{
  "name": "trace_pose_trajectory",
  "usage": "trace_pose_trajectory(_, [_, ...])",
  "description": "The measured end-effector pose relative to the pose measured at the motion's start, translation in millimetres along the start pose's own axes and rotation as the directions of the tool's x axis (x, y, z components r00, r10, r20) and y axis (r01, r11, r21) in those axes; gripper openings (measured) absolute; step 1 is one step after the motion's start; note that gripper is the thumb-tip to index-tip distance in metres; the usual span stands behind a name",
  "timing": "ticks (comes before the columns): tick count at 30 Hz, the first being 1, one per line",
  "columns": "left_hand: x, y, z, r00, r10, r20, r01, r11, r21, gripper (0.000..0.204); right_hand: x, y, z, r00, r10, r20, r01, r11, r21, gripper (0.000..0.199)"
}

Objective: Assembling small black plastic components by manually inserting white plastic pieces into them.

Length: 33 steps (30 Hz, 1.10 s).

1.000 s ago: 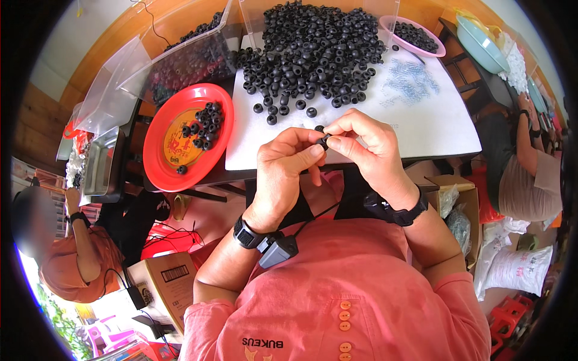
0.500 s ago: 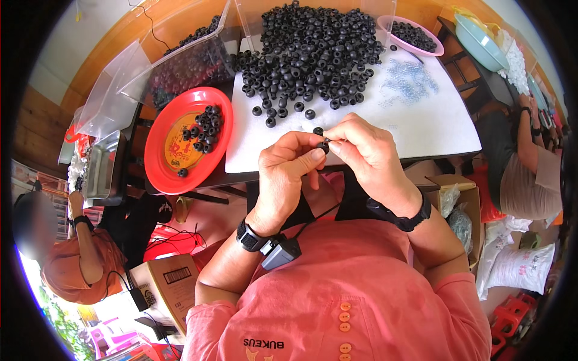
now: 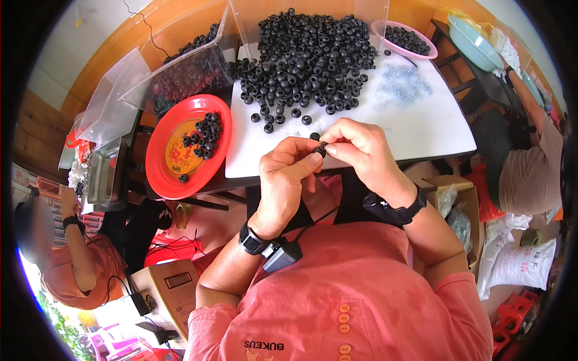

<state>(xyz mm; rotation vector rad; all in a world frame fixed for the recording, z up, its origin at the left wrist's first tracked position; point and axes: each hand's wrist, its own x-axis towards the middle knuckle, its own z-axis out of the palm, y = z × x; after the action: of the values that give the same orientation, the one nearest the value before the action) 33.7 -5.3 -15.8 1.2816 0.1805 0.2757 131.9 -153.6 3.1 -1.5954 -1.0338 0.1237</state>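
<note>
Just off the near edge of the white board, my left hand (image 3: 284,175) pinches a small black bead-like part (image 3: 320,151) between thumb and fingers. My right hand (image 3: 366,151) is closed, its thumb and index fingertip meeting at that part's upper side; anything tiny between them is too small to make out. Just beyond my fingertips another black part (image 3: 315,136) lies on the board. A large heap of the same round, holed black parts (image 3: 310,60) covers the far middle of the board, with a few strays at its near side.
The white board (image 3: 421,135) bears scattered small clear-blue pieces (image 3: 402,85). A red plate (image 3: 158,171) with several black parts stands left, before a clear bin (image 3: 189,75). A pink bowl (image 3: 431,53) sits far right. Other people (image 3: 90,265) work at left and right.
Both hands stay together at the same black part with almost the same pinch. The whole view has shifted slightly; the person at the right has reached an arm farther forward.
</note>
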Motion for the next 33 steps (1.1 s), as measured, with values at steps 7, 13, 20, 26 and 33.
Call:
trace_pose_trajectory(7, [1.4,1.1,3.2,0.998,-0.012,-0.054,0.008,0.996,-0.083,0.013,2.6,-4.1,15.1,0.895,-0.446,0.025,0.37,0.711,-0.598,0.017])
trace_pose_trajectory(13, [1.2,5.1,-2.5,0.999,-0.036,-0.002,0.036,0.994,-0.107,0.014,-4.4,0.3,15.7,0.932,-0.362,-0.026,0.313,0.838,-0.447,0.024])
trace_pose_trajectory(20, [2.3,6.2,-0.5,0.999,-0.028,-0.026,0.024,0.99,-0.139,0.014,-6.8,2.6,32.5,0.903,-0.408,-0.136,0.279,0.795,-0.539,0.031])
trace_pose_trajectory(26, [-4.8,21.8,1.4,0.998,-0.064,0.002,0.064,0.998,0.027,0.016,-7.3,6.2,25.9,0.894,-0.428,-0.13,0.279,0.761,-0.586,0.031])
trace_pose_trajectory(33, [-4.1,16.3,-6.4,0.998,-0.069,0.013,0.068,0.997,0.041,0.018,-9.0,1.9,32.2,0.929,-0.349,-0.122,0.251,0.838,-0.484,0.031])
